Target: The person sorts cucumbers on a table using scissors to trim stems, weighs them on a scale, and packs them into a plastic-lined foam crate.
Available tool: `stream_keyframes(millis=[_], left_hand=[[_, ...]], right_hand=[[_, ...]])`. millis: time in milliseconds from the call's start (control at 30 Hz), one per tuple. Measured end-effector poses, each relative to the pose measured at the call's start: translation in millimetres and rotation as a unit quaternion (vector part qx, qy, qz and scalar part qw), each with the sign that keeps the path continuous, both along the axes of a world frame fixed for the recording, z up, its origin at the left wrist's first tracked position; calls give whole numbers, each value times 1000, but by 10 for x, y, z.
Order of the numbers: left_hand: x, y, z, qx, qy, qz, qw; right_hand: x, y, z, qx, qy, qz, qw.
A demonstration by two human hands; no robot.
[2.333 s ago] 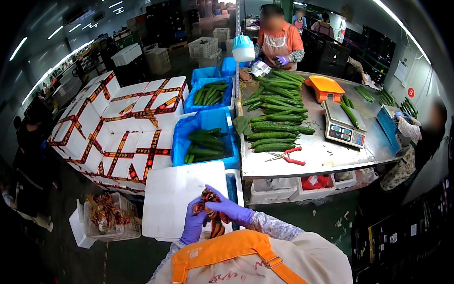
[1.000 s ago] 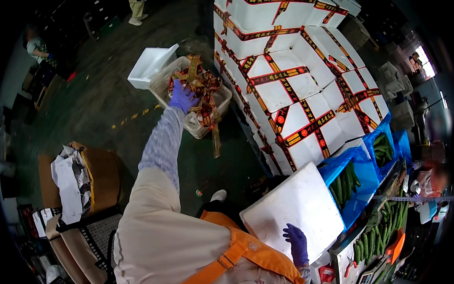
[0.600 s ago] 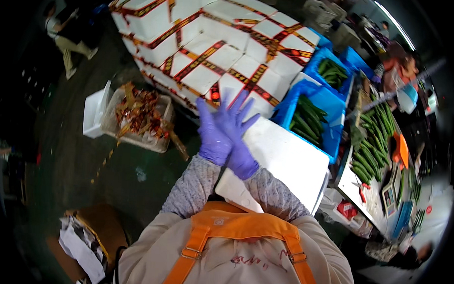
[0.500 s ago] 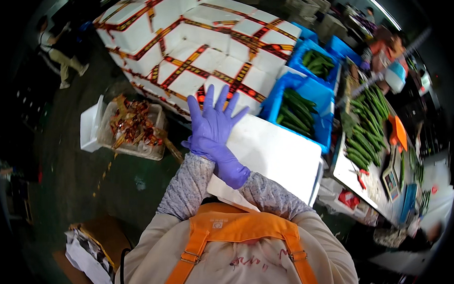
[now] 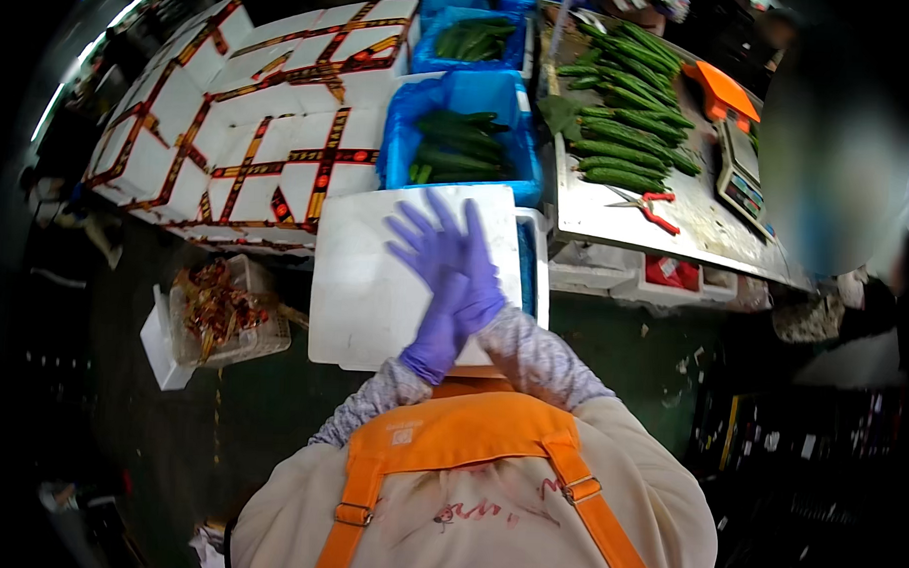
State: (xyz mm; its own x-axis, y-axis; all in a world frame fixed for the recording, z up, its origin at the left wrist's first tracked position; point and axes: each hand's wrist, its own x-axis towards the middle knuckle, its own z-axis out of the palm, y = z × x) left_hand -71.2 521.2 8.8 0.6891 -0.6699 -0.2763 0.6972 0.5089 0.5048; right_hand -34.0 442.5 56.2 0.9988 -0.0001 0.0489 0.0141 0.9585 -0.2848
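Both my hands wear purple gloves and cross above a white foam box lid (image 5: 359, 291). My right hand (image 5: 458, 252) reaches up with its fingers spread and holds nothing. Lying across the base of that hand, my left hand (image 5: 440, 329) is closed on the right glove; its fingertips are partly hidden. Beneath my hands the lid covers a white foam box, whose blue-lined side (image 5: 531, 272) shows at the right.
Taped white foam boxes (image 5: 248, 167) are stacked at the left. Blue-lined crates of cucumbers (image 5: 459, 149) stand ahead. On the right table (image 5: 597, 214) lie cucumbers (image 5: 631, 110), red-handled scissors (image 5: 657, 211) and a scale (image 5: 743, 184). A waste-filled bin (image 5: 238, 332) sits on the floor.
My hands have swapped: earlier the left was spread with the right around its wrist; now the right is spread with the left closed on it. The view has turned rightward.
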Motion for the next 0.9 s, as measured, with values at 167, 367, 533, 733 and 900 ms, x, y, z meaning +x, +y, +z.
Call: stream_keyframes(millis=[167, 367, 533, 733, 900], left_hand=[[232, 458, -427, 367, -469, -27, 803], [627, 2772, -1646, 591, -158, 148, 777], [579, 2784, -1081, 490, 33, 105, 865], [970, 3229, -1271, 187, 102, 257, 943], [1803, 3879, -1524, 153, 28, 318, 935]], right_hand=[[-401, -968, -616, -540, 241, -88, 802], [-1259, -930, -1318, -613, 136, 30, 778], [-1031, -739, -1290, -644, 109, -93, 752], [-466, -324, -338, -587, 170, -52, 790], [-189, -60, -634, -665, 185, -63, 721]])
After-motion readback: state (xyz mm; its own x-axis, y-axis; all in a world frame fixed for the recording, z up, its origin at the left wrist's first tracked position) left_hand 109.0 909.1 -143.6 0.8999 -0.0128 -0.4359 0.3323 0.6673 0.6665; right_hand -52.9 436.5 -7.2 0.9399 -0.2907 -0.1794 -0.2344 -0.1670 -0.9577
